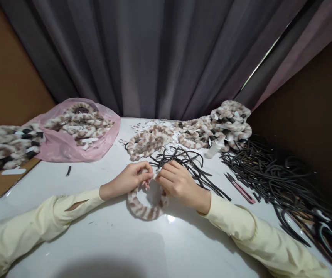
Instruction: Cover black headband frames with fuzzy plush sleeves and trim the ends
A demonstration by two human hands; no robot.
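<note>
Between my hands hangs a fluffy brown-and-white striped ring (147,211), its lower loop over the white table. My left hand (135,177) pinches the upper left part of the ring. Opposite it, my right hand (177,181) has its fingers curled around the upper right part. The fingertips almost meet at the top, and they hide the ring's ends there. Just behind my right hand lies a loose bunch of thin black cords (194,164).
At the back left, a pink plastic bag (64,148) holds fluffy rings. More rings (151,141) are heaped at the back, near a small translucent bottle (214,148). Pink-handled snips (241,189) lie right, beside a big pile of black cords (278,173). A short black piece (68,170) lies left.
</note>
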